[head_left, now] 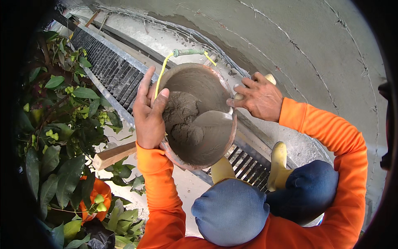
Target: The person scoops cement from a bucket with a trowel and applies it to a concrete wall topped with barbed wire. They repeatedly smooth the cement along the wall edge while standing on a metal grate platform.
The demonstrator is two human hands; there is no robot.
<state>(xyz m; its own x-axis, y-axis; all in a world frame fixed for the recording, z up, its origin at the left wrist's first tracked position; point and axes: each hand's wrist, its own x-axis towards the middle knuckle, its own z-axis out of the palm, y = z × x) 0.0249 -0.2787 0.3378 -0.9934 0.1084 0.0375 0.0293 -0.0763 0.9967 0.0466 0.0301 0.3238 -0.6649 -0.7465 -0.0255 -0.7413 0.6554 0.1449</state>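
Observation:
A round bucket (195, 153) holds wet grey mortar (180, 108) and has a yellow cord handle with a green tube grip (188, 52) at the far rim. My left hand (149, 114) grips the bucket's left side, thumb over the rim beside the cord. My right hand (259, 95) is closed on the pale handle of a trowel (212, 118), whose blade lies inside the bucket against the mortar.
A metal grating walkway (103, 70) runs diagonally beneath the bucket, under my yellow boots (278, 164). A timber (112, 155) juts out at the left, beside leafy plants (54, 166). Barbed wire (294, 43) runs along the grey rendered wall (340, 66) at the right.

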